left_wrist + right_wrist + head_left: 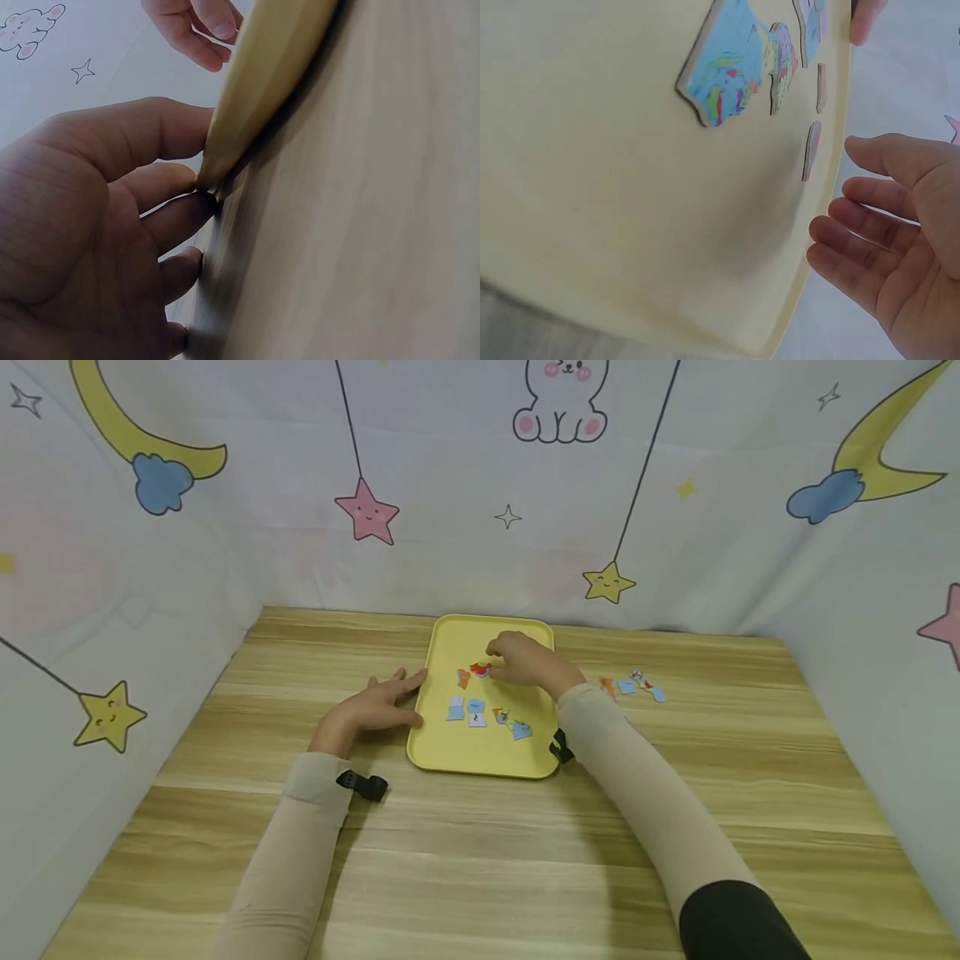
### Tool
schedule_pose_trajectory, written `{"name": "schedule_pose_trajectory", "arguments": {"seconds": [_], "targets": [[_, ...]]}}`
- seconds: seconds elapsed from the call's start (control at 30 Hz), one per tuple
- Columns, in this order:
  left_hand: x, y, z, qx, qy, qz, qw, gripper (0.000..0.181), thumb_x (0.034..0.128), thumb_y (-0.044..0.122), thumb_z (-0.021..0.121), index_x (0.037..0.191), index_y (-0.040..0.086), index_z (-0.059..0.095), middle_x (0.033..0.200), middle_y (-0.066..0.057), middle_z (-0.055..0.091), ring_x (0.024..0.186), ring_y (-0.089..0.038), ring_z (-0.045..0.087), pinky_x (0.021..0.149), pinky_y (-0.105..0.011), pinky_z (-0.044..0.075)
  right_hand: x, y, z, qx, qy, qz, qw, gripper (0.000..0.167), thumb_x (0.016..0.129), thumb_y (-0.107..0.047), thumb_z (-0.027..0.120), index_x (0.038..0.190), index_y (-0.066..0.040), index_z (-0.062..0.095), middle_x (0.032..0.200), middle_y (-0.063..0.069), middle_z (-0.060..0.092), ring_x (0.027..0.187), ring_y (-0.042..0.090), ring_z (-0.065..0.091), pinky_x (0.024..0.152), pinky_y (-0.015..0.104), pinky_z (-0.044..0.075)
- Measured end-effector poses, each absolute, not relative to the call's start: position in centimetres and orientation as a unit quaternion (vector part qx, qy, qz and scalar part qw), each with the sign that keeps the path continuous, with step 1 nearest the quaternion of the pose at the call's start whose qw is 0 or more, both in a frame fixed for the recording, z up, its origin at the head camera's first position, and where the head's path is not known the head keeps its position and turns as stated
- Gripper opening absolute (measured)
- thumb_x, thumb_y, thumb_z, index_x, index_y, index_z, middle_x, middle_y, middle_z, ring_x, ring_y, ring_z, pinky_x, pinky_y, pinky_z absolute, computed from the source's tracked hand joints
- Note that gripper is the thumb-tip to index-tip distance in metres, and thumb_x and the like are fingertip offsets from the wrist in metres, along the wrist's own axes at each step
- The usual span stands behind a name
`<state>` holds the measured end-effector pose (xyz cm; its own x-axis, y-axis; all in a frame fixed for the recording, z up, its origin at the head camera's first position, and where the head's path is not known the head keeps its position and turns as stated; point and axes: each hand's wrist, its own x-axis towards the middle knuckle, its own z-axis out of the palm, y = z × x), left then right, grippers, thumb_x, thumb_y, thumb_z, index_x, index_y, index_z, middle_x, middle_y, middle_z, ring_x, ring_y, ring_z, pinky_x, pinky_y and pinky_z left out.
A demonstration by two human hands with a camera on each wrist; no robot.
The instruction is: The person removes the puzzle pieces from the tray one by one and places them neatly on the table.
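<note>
A yellow tray lies on the wooden table with several small puzzle pieces on it. My left hand touches the tray's left edge, thumb and fingers spread; in the left wrist view that hand has its fingertips at the rim. Over the upper right part of the tray is my right hand, beside a red piece and an orange piece. In the right wrist view its fingers are loosely bent, the hand holding nothing visible, with a blue piece flat on the tray.
Right of the tray, several more pieces lie on the table, among them a light blue one and an orange one. A patterned cloth with stars and moons stands behind the table and along both sides.
</note>
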<state>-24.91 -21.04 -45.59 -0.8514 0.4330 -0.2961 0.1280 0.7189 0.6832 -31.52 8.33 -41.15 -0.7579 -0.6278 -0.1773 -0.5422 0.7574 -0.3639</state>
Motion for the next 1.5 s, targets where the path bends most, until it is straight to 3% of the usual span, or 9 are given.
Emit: {"name": "schedule_pose_trajectory", "arguments": {"seconds": [0.33,0.43,0.5,0.63,0.9,1.27,1.5], "targets": [[-24.9,-21.2,-45.6,0.161,0.899,0.341,0.222,0.091,0.0963,0.029,0.074,0.169,0.015,0.022,0.174,-0.022,0.011,0.161,-0.042,-0.007,0.124,-0.063,-0.015,-31.9,7.1,-41.2,-0.311,0.925,-0.147,0.160,0.039,0.105,-0.018,0.067,0.137,0.005,0.064,0.138,0.020,0.063,0.128,0.033,0.058,0.110,0.043,0.048],[-25.0,-21.1,-45.6,0.161,0.899,0.341,0.222,0.091,0.0964,0.029,0.074,0.169,0.015,0.023,0.174,-0.021,0.011,0.161,-0.042,-0.007,0.124,-0.063,-0.015,-32.1,6.8,-41.4,-0.317,0.925,-0.142,0.157,0.023,0.104,-0.015,0.066,0.117,0.004,0.069,0.116,0.015,0.065,0.106,0.026,0.058,0.096,0.037,0.049],[-24.9,-21.1,-45.6,0.159,0.899,0.340,0.223,0.090,0.0967,0.029,0.074,0.170,0.016,0.022,0.175,-0.021,0.010,0.160,-0.043,-0.009,0.124,-0.064,-0.015,-32.2,6.6,-41.6,-0.320,0.924,-0.142,0.153,0.014,0.103,-0.013,0.065,0.099,0.001,0.065,0.097,0.010,0.058,0.090,0.022,0.050,0.082,0.034,0.043],[-24.9,-21.0,-45.6,0.157,0.899,0.341,0.225,0.090,0.0973,0.030,0.073,0.170,0.016,0.022,0.175,-0.021,0.009,0.159,-0.047,-0.012,0.123,-0.065,-0.014,-32.4,6.2,-41.9,-0.323,0.923,-0.144,0.154,0.026,0.101,-0.010,0.064,0.081,-0.007,0.047,0.080,0.004,0.036,0.076,0.019,0.034,0.071,0.032,0.029],[-24.8,-21.1,-45.6,0.150,0.899,0.342,0.227,0.090,0.0969,0.030,0.073,0.170,0.017,0.022,0.175,-0.023,0.006,0.153,-0.057,-0.018,0.122,-0.070,-0.013,-32.7,5.7,-42.4,-0.323,0.928,-0.112,0.149,0.030,0.100,-0.010,0.063,0.076,-0.012,0.044,0.083,0.004,0.040,0.078,0.018,0.035,0.072,0.031,0.030],[-24.8,-21.1,-45.6,0.155,0.900,0.341,0.223,0.090,0.0966,0.029,0.073,0.170,0.015,0.022,0.175,-0.022,0.009,0.159,-0.047,-0.011,0.123,-0.065,-0.015,-32.9,5.4,-42.8,-0.325,0.929,-0.105,0.144,0.033,0.101,-0.009,0.063,0.075,-0.013,0.045,0.076,0.001,0.035,0.070,0.016,0.031,0.066,0.030,0.028],[-25.0,-21.1,-45.7,0.154,0.900,0.341,0.225,0.091,0.0961,0.031,0.074,0.170,0.016,0.022,0.175,-0.022,0.009,0.158,-0.050,-0.013,0.123,-0.066,-0.014,-32.5,5.5,-42.5,-0.329,0.928,-0.094,0.151,0.028,0.103,-0.010,0.064,0.079,-0.011,0.051,0.076,0.001,0.039,0.070,0.016,0.035,0.066,0.029,0.031]]}}
